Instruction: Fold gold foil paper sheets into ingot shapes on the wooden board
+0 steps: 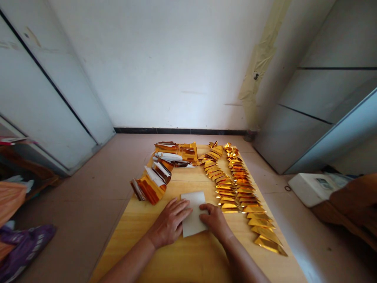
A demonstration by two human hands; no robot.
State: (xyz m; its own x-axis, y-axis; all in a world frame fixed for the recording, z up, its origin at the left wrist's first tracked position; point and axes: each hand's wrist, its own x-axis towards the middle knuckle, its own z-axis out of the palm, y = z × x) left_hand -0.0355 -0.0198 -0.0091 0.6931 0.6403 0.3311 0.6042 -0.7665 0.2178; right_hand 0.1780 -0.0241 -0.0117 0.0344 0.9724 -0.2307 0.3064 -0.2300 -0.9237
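Note:
A pale rectangular sheet of paper (194, 220) lies on the wooden table in front of me, its light side up. My left hand (171, 222) rests on the sheet's left side with its fingers stretched out and lying flat. At the right edge, my right hand (215, 220) has its fingers bent, with index finger and thumb on the paper's margin. Just right of that hand, folded gold foil paper pieces (228, 196) overlap in a row. A second row of gold folded pieces (247, 188) runs along the table's right side.
Loose stacks of gold-and-white foil paper (151, 184) lie at the table's left edge, with more foil sheets (188, 151) at its far end. A white box (309, 190) stands on the floor at right. A purple bag (29, 247) is at lower left. Grey cabinets (312, 106) flank the wall.

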